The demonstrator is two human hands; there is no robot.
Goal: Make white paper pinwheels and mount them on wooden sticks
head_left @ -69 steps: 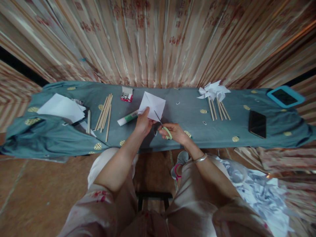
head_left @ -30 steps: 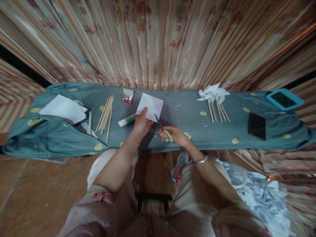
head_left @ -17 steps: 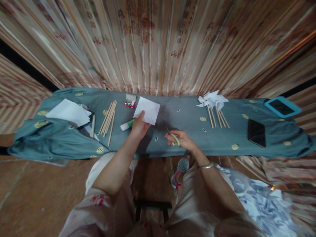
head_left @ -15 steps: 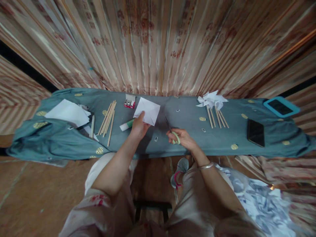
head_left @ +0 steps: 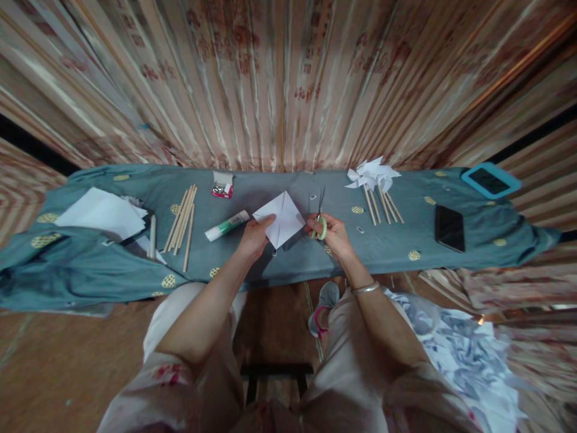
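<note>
A creased white paper square (head_left: 285,219) is pinched by its left side in my left hand (head_left: 258,236), one corner facing up and another toward me. My right hand (head_left: 331,234) grips scissors (head_left: 321,227) by their pale green handles, with the blades pointing up and away from me, just right of the paper. My right fingertips lie close to the paper's right corner; whether they touch it I cannot tell. Left of my left hand lies a white and green glue stick (head_left: 226,225). Behind it sits a small red and white box (head_left: 222,184) of shiny pins.
Wooden sticks (head_left: 181,219) and a stack of white paper (head_left: 101,213) lie to the left. Finished paper pinwheels on sticks (head_left: 373,175), a black phone (head_left: 449,228) and a blue-framed tablet (head_left: 491,180) are on the right. Paper scraps (head_left: 469,349) heap beside my right leg.
The paper has turned so its corner points up, and it sits nearer my right hand. The scissors have swung from pointing up-left to pointing upward. My view has shifted slightly right.
</note>
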